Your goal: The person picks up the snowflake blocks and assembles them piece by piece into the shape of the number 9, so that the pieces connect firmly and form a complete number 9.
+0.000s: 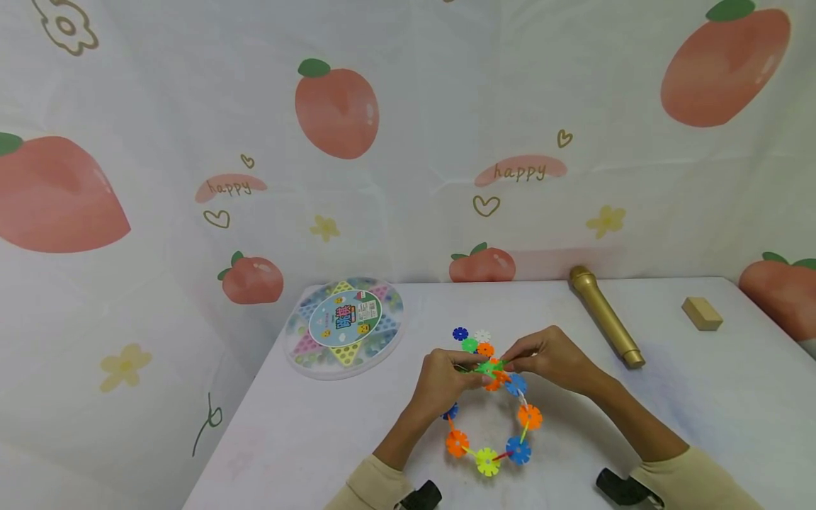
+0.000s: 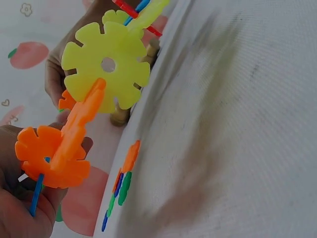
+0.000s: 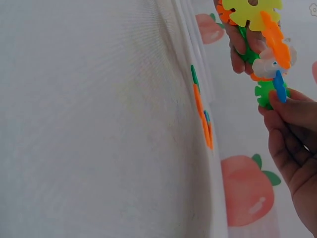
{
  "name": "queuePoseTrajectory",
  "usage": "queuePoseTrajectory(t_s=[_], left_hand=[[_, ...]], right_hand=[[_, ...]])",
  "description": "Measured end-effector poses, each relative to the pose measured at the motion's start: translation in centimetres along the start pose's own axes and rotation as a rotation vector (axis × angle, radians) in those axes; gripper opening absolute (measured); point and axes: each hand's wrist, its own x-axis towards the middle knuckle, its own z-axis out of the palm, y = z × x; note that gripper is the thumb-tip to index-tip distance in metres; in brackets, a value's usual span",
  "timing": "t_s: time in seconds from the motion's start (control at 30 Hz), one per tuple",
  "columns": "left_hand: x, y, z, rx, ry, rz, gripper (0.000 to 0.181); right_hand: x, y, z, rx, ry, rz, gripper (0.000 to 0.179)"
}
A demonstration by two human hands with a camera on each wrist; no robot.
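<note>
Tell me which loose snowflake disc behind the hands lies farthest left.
The dark blue disc. It lies leftmost in the loose cluster; the white, green and orange discs lie to its right.

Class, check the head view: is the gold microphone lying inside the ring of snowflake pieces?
No, the gold microphone lies on the table's far right, well apart from the ring between the hands.

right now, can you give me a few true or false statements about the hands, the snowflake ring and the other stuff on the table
1. Both hands, left hand and right hand, pinch the top of the snowflake-disc ring. True.
2. The gold microphone stands upright. False: it lies flat on the table.
3. Loose snowflake discs lie just beyond the hands. True.
4. The round checkers board sits at the table's right edge. False: it is at the far left.
5. The wooden block touches the microphone. False: they lie apart.
</note>
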Motion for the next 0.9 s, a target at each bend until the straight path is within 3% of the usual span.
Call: queuePoseTrajectory(t_s=[0.43, 0.9], left_hand=[[-0.05, 0.19, -0.11, -0.013, -0.007, -0.024, 0.026], [-0.03, 0.35, 0.05, 0.017, -0.025, -0.038, 0.029]], right_hand=[[-0.18, -0.06, -0.04, 0.059, -0.009, 0.042, 0.009], [-0.11, -0.15, -0.11, 0.009, -0.028, 0.032, 0.013]])
